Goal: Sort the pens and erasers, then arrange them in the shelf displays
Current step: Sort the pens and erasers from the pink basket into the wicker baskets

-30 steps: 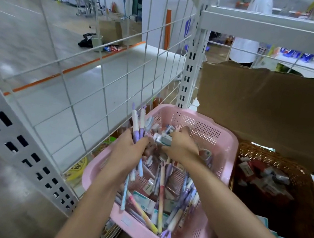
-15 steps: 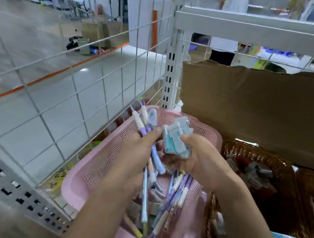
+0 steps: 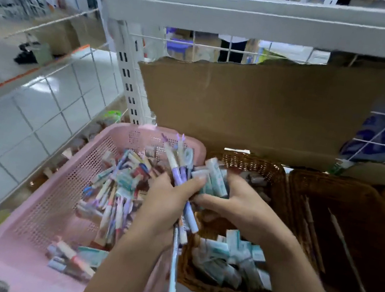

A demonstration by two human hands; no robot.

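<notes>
Shelf [image 3: 254,22] ahead: right hand [image 3: 240,203], gripping erasers [image 3: 216,179], has shifted from pink basket [image 3: 20,257] to above wicker basket [image 3: 253,165]; left hand [image 3: 165,206] alongside grips pens [image 3: 180,169]; eraser drop likely next.

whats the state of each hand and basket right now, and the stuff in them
left hand, grips a tilted bundle of pens
right hand, grips a fistful of erasers above the wicker basket
pink basket, part full, mixed unsorted stock
wicker basket, teal packs piled at its near end
dark basket, a few long thin sticks inside
</notes>
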